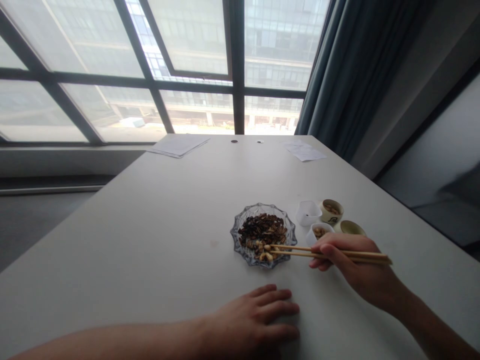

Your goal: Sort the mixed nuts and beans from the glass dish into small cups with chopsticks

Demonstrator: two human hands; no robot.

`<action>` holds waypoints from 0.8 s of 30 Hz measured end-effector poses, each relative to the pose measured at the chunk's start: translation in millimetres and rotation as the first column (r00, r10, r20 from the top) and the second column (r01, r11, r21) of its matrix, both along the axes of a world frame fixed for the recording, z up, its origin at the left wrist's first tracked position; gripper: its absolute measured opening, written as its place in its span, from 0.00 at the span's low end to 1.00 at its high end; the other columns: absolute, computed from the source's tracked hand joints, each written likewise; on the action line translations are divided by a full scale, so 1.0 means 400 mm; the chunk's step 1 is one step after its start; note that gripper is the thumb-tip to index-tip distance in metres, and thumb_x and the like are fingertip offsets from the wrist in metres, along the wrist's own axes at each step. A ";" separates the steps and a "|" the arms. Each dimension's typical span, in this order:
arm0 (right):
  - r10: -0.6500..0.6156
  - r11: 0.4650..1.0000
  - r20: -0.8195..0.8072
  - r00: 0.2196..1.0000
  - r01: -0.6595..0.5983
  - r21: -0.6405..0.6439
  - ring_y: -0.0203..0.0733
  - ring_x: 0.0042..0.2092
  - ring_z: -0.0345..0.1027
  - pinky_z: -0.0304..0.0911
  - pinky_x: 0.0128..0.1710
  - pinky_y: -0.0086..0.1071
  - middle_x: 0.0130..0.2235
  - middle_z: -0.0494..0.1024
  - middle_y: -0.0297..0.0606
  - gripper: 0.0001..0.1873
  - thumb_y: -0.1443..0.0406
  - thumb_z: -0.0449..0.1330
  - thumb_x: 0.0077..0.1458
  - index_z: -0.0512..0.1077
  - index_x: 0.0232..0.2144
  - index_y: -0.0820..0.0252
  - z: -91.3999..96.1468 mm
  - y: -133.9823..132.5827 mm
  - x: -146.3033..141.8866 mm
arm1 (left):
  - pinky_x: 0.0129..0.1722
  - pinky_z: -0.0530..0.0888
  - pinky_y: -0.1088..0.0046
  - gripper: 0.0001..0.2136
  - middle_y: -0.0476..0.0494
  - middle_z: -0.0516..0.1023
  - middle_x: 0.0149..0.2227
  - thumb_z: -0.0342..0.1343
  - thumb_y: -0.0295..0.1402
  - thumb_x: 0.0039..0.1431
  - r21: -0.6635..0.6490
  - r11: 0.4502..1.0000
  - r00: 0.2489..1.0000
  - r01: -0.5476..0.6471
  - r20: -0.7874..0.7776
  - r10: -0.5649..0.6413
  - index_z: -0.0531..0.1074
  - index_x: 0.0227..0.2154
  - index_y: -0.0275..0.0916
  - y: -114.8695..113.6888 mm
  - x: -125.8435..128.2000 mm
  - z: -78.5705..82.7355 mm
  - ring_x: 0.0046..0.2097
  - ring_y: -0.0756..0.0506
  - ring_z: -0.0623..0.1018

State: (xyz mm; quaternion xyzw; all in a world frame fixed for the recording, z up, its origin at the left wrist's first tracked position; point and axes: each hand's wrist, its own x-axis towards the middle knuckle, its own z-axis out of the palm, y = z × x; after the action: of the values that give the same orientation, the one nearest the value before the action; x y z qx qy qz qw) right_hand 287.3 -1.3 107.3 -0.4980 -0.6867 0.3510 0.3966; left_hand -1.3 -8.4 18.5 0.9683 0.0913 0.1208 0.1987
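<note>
My right hand (348, 262) is closed round a pair of wooden chopsticks (300, 251). Their tips reach into a scalloped glass bowl (237, 245), at some pale peanut-like pieces (265, 256) on its near side; whether a piece is pinched I cannot tell. Dark seeds (262, 227) fill much of the bowl. Just beyond my right hand are a white cup (318, 234) with brownish pieces in it, another white cup (307, 214), a patterned cup (332, 210) holding pieces, and a greenish cup (352, 228), partly hidden. My left hand (258, 317) lies flat on the table, fingers spread, near the bowl.
The white table (168, 210) runs away toward large windows. Papers lie at its far left (180, 146) and far right (304, 150), with a small dark round spot (234, 141) between. A dark curtain (348, 75) hangs at the right.
</note>
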 end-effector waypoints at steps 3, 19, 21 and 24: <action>0.003 1.000 -0.009 1.000 -0.003 0.009 0.42 0.31 0.84 0.79 0.32 0.29 0.31 0.88 0.41 0.20 0.53 0.62 0.71 0.85 0.34 0.58 -0.006 -0.001 0.005 | 0.75 0.63 0.52 0.15 0.39 0.73 0.70 0.59 0.37 0.76 -0.003 1.000 1.000 0.000 -0.008 0.000 0.72 0.60 0.42 0.001 0.001 0.003 0.73 0.35 0.68; -0.235 0.970 -0.245 0.941 0.244 0.011 0.49 0.29 0.85 0.85 0.30 0.36 0.30 0.88 0.42 0.17 0.51 0.68 0.65 0.86 0.35 0.57 -0.009 -0.028 0.020 | 0.75 0.62 0.55 0.14 0.41 0.73 0.70 0.58 0.39 0.77 0.015 1.000 1.000 -0.005 -0.005 0.005 0.72 0.60 0.42 0.002 -0.001 0.011 0.73 0.36 0.69; -0.334 0.937 -0.257 0.907 0.350 0.016 0.50 0.29 0.85 0.86 0.31 0.38 0.30 0.88 0.42 0.17 0.50 0.69 0.64 0.86 0.35 0.56 0.004 -0.038 0.050 | 0.75 0.62 0.55 0.14 0.41 0.73 0.70 0.59 0.38 0.76 0.011 1.000 1.000 -0.001 -0.007 0.001 0.72 0.60 0.42 0.002 0.000 0.010 0.73 0.36 0.69; -0.471 0.862 -0.248 0.847 0.501 0.073 0.50 0.30 0.86 0.85 0.33 0.35 0.32 0.88 0.41 0.15 0.51 0.72 0.61 0.87 0.36 0.56 0.029 -0.040 0.116 | 0.76 0.62 0.55 0.14 0.41 0.72 0.70 0.58 0.38 0.76 -0.003 1.000 1.000 -0.005 -0.009 0.005 0.72 0.60 0.42 0.000 0.001 0.011 0.73 0.36 0.68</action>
State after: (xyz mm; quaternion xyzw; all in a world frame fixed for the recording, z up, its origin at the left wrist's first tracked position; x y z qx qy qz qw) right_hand 333.8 -17.1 118.9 -0.5857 -0.5115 0.2449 0.5792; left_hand -1.0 -8.2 22.7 0.9683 0.0950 0.1168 0.1994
